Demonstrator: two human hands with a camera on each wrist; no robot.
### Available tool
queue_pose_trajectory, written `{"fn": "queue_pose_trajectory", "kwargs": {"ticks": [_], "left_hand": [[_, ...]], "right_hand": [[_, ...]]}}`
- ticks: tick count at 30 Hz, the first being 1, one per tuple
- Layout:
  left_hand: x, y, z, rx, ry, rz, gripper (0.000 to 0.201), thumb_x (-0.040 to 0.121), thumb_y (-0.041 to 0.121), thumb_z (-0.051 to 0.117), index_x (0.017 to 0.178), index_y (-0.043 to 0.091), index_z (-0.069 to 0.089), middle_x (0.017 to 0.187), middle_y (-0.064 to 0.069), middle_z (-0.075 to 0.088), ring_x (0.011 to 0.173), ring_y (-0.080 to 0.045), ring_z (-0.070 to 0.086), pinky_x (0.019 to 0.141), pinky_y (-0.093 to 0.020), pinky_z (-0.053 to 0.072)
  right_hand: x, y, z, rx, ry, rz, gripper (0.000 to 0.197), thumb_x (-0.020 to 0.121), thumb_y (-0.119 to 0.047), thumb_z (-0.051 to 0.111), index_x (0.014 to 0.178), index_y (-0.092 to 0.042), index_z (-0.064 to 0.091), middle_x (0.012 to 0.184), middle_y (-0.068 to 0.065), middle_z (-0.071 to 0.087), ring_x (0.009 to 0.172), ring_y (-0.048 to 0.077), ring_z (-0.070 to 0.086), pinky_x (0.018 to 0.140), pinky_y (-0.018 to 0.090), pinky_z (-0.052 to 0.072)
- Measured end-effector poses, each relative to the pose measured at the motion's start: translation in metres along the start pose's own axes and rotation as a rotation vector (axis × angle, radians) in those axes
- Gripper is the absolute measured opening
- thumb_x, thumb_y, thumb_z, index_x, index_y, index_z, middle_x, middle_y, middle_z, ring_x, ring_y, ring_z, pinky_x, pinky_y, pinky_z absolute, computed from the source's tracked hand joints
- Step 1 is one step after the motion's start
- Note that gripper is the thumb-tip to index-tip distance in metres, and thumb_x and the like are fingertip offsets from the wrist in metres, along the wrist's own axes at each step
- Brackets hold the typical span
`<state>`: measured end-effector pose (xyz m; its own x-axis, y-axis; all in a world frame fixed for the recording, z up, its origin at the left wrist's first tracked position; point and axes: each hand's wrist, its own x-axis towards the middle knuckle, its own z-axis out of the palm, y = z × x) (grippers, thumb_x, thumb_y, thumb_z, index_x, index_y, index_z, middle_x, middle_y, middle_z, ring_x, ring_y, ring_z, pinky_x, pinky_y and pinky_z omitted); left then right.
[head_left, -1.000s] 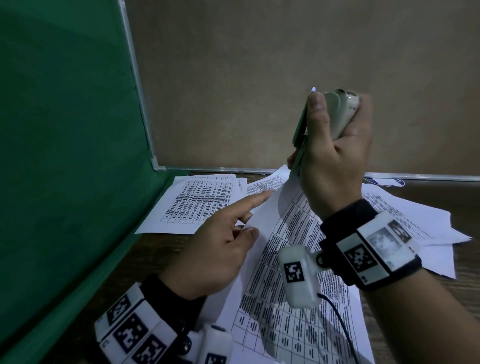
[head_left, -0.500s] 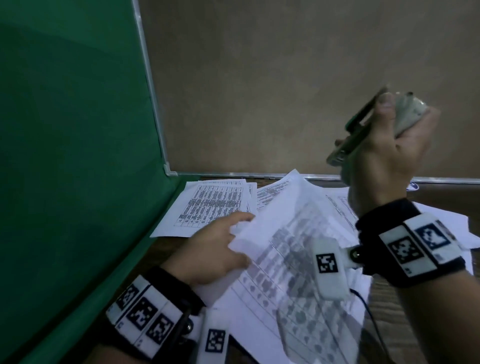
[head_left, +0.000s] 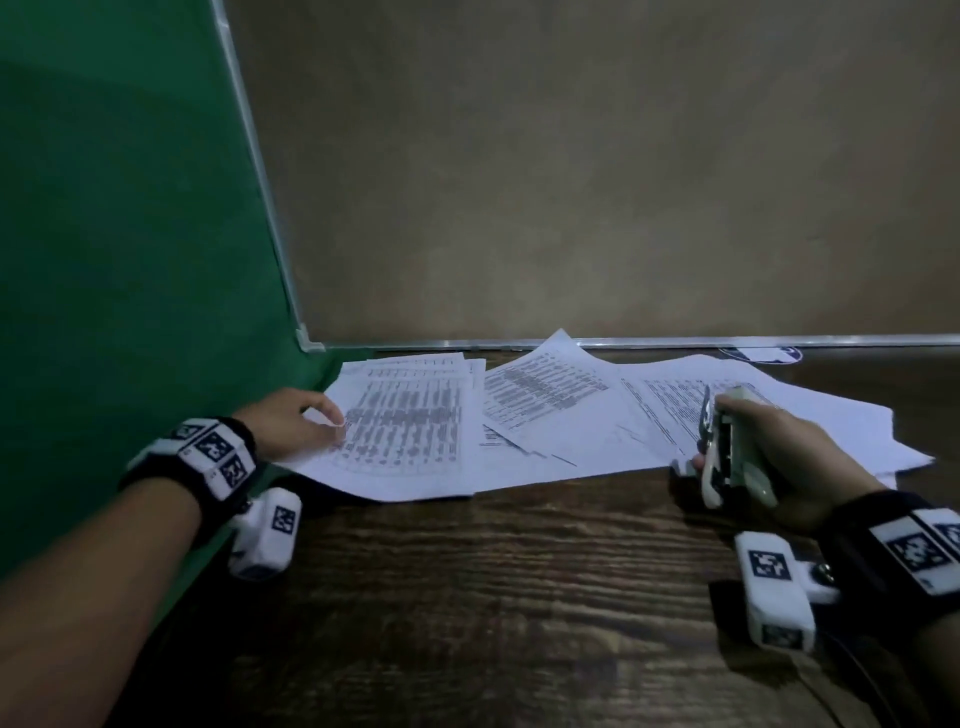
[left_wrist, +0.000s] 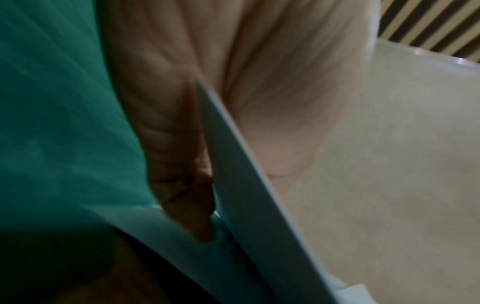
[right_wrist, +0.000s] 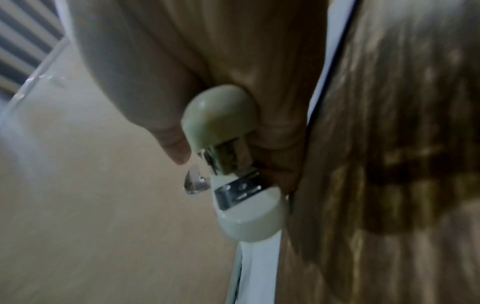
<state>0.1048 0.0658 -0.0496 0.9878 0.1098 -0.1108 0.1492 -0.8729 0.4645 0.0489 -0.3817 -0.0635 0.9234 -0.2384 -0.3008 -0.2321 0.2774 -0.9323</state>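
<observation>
Printed sheets with tables lie spread across the back of the dark wooden table. At their left edge my left hand pinches the leftmost stapled set of sheets; the left wrist view shows the paper's edge running between my thumb and fingers. Low over the right-hand sheets, my right hand grips a pale green and white stapler. In the right wrist view the stapler shows its metal anvil, with its jaws slightly apart and nothing between them.
A green cloth covers the left side and drapes onto the table. A brown board with a metal frame stands along the back. A small blue and white label lies at the back right. Bare wood stretches in front of the papers.
My right hand came down from head height with the stapler to just above the right-hand sheets. My left hand carried the lifted set of sheets leftward and laid it on the left pile.
</observation>
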Motion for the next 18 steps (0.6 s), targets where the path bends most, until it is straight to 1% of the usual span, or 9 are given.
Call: {"fn": "queue_pose_trajectory", "kwargs": {"ticks": [2, 4, 6, 7, 9, 11, 13, 16, 18], "left_hand": [[0.001, 0.006, -0.003, 0.186, -0.145, -0.039, 0.043, 0.098, 0.048, 0.064, 0.137, 0.03, 0.063, 0.155, -0.002, 0.049, 0.143, -0.024, 0.046, 0.109, -0.03, 0.036], [0.001, 0.016, -0.002, 0.261, -0.198, -0.075, 0.059, 0.098, 0.054, 0.062, 0.151, 0.032, 0.05, 0.166, -0.003, 0.033, 0.151, -0.025, 0.034, 0.12, -0.033, 0.026], [0.001, 0.033, 0.003, 0.329, -0.186, -0.056, 0.066, 0.096, 0.053, 0.065, 0.155, 0.031, 0.044, 0.167, -0.004, 0.032, 0.151, -0.025, 0.036, 0.12, -0.033, 0.028], [0.001, 0.044, 0.007, 0.37, -0.168, -0.018, 0.066, 0.096, 0.051, 0.066, 0.154, 0.03, 0.044, 0.166, -0.003, 0.035, 0.149, -0.024, 0.038, 0.119, -0.033, 0.031], [-0.004, 0.072, 0.017, 0.428, -0.115, 0.125, 0.058, 0.097, 0.047, 0.066, 0.15, 0.03, 0.05, 0.162, -0.001, 0.042, 0.145, -0.022, 0.044, 0.116, -0.031, 0.035], [-0.01, 0.105, 0.031, 0.42, -0.081, 0.28, 0.047, 0.097, 0.044, 0.065, 0.142, 0.031, 0.058, 0.151, 0.001, 0.054, 0.134, -0.019, 0.053, 0.108, -0.029, 0.04], [-0.017, 0.14, 0.05, 0.422, -0.104, 0.412, 0.043, 0.097, 0.041, 0.064, 0.139, 0.032, 0.06, 0.144, 0.0, 0.061, 0.126, -0.018, 0.057, 0.102, -0.028, 0.043], [-0.017, 0.177, 0.081, 0.545, -0.137, 0.535, 0.052, 0.098, 0.029, 0.064, 0.148, 0.03, 0.052, 0.147, -0.002, 0.057, 0.132, -0.023, 0.054, 0.104, -0.031, 0.045], [-0.011, 0.187, 0.094, 0.654, -0.135, 0.561, 0.059, 0.097, 0.014, 0.062, 0.152, 0.03, 0.046, 0.147, -0.005, 0.056, 0.133, -0.027, 0.054, 0.096, -0.033, 0.048]], "right_hand": [[0.007, 0.003, -0.011, 0.081, -0.013, 0.059, 0.028, 0.103, -0.032, 0.057, 0.089, -0.008, 0.055, 0.073, 0.014, 0.055, 0.066, 0.029, 0.06, 0.051, 0.034, 0.06], [0.016, 0.007, -0.018, 0.145, -0.051, 0.084, 0.031, 0.103, -0.034, 0.056, 0.086, -0.009, 0.053, 0.072, 0.013, 0.054, 0.068, 0.028, 0.059, 0.06, 0.035, 0.058], [0.021, 0.009, -0.022, 0.186, -0.055, 0.098, 0.034, 0.103, -0.035, 0.055, 0.081, -0.008, 0.052, 0.072, 0.013, 0.053, 0.069, 0.027, 0.058, 0.067, 0.04, 0.053], [0.023, 0.009, -0.022, 0.187, -0.062, 0.1, 0.036, 0.103, -0.035, 0.054, 0.079, -0.008, 0.052, 0.072, 0.012, 0.053, 0.069, 0.027, 0.057, 0.067, 0.04, 0.052], [0.021, 0.008, -0.023, 0.17, -0.096, 0.107, 0.037, 0.103, -0.037, 0.054, 0.078, -0.009, 0.052, 0.07, 0.011, 0.054, 0.068, 0.025, 0.057, 0.062, 0.035, 0.057], [0.019, 0.007, -0.027, 0.17, -0.116, 0.115, 0.038, 0.101, -0.04, 0.056, 0.078, -0.01, 0.053, 0.07, 0.011, 0.055, 0.068, 0.024, 0.058, 0.058, 0.033, 0.058], [0.017, 0.006, -0.034, 0.204, -0.129, 0.097, 0.04, 0.099, -0.042, 0.057, 0.077, -0.008, 0.055, 0.068, 0.012, 0.057, 0.065, 0.024, 0.058, 0.062, 0.034, 0.055], [0.016, 0.006, -0.04, 0.264, -0.153, 0.06, 0.039, 0.097, -0.044, 0.058, 0.08, -0.009, 0.056, 0.068, 0.012, 0.059, 0.059, 0.024, 0.059, 0.07, 0.037, 0.05], [0.017, 0.007, -0.042, 0.284, -0.174, 0.051, 0.039, 0.096, -0.046, 0.058, 0.08, -0.01, 0.058, 0.07, 0.012, 0.058, 0.059, 0.024, 0.059, 0.067, 0.035, 0.051]]}}
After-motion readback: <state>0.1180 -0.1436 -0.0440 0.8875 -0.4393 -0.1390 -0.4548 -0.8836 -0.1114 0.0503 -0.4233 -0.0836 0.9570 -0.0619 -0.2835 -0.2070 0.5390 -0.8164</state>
